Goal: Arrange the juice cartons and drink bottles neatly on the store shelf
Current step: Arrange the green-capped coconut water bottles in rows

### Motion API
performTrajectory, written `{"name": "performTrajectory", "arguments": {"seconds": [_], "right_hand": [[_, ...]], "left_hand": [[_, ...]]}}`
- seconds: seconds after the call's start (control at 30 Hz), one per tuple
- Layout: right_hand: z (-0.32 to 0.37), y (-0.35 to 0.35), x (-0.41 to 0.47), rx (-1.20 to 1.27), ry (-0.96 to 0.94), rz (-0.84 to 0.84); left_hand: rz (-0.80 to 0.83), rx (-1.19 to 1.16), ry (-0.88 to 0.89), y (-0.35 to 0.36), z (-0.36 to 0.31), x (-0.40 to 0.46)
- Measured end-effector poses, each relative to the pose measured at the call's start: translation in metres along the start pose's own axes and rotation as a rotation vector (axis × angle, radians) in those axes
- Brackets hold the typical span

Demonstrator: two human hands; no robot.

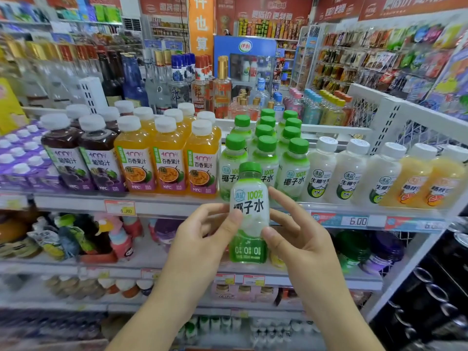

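Observation:
A green-capped coconut water bottle (249,211) is upright in front of the top shelf's edge (177,205), held between both hands. My left hand (202,236) grips its left side with the thumb across the label. My right hand (298,231) pinches its right side, thumb low and fingers behind. Just behind it on the shelf stand several matching coconut water bottles (291,165) in rows. Left of them are orange passion fruit juice bottles (168,160), dark grape juice bottles (83,158) and purple cartons (20,158).
White coconut milk bottles (352,171) and pale orange drinks (415,178) fill the shelf's right part, up to a white upright post (385,115). Liquor bottles (202,82) stand behind. Lower shelves hold pouches and bottles (76,236). Price tags (354,221) line the edge.

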State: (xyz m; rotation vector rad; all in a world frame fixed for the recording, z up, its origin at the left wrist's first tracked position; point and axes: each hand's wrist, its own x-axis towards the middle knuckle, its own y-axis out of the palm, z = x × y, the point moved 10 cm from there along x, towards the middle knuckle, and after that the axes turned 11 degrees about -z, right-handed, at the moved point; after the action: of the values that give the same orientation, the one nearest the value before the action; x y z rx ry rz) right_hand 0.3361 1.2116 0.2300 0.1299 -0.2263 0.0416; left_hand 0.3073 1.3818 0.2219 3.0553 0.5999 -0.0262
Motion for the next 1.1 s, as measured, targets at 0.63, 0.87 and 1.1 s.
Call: {"name": "performTrajectory", "arguments": {"seconds": [0.63,0.87,1.1], "right_hand": [[-0.008,0.017,-0.011,-0.019,0.068,0.088],[-0.01,0.013,-0.012,-0.018,0.036,-0.021],[-0.008,0.005,-0.008,-0.129,-0.098,-0.117]], "left_hand": [[0.093,-0.277,-0.143,0.002,0.019,-0.001],[0.194,-0.066,-0.071,0.011,0.014,0.002],[0.125,-0.096,-0.058,0.008,0.016,0.011]]}}
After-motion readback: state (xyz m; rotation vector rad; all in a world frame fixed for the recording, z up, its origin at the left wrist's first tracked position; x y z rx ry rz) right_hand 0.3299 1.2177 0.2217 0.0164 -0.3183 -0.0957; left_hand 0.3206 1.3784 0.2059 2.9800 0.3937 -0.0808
